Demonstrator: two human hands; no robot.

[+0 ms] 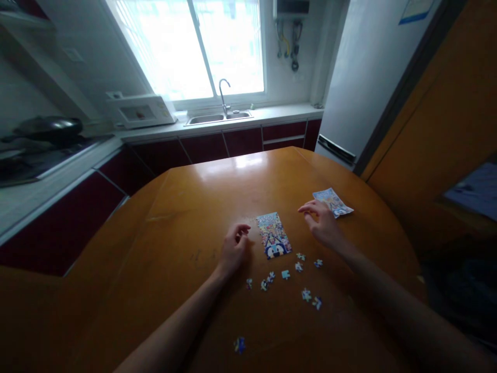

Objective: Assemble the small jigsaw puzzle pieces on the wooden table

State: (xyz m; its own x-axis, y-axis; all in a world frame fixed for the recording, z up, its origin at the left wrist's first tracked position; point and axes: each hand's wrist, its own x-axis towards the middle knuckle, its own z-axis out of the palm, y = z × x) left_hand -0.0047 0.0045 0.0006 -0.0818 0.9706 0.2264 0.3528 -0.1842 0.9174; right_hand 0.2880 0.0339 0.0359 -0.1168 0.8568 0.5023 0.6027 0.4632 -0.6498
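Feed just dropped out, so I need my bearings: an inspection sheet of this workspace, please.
Surface: glossy orange table, window glare at far edge.
Job's things: jigsaw puzzle in the middle; loose pieces nearer the person; printed sheet at right.
Clutter: nothing seen.
Hands: left hand curled at puzzle's left edge; right hand open between puzzle and sheet.
Cables: cords hanging beside window.
Surroundings: sink, microwave, pan, fridge.

We face a bright window [194, 46] over a sink [217, 118]; fridge [361, 77] right, stove [39, 150] left, wooden bench [186, 207].
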